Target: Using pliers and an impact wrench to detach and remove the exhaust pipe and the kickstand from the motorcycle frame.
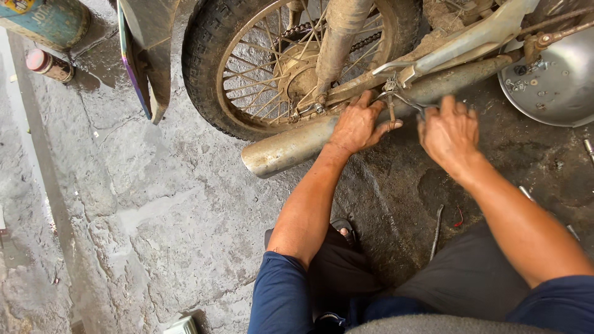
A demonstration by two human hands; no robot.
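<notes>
The left hand rests on the long, dull grey metal exhaust pipe of a muddy motorcycle, its fingers curled narrowly around a thin metal wrench at a small fitting just above the pipe. The right hand closes its fingers over the other end of that wrench, beside the pipe. Behind them stands the spoked rear wheel with a knobbly black rubber tyre and a rusty chain. At the right, a shallow round metal pan holds a few small screws and bolts. The cracked, wet concrete floor spreads below, with slim metal tools lying near the person's knee.
</notes>
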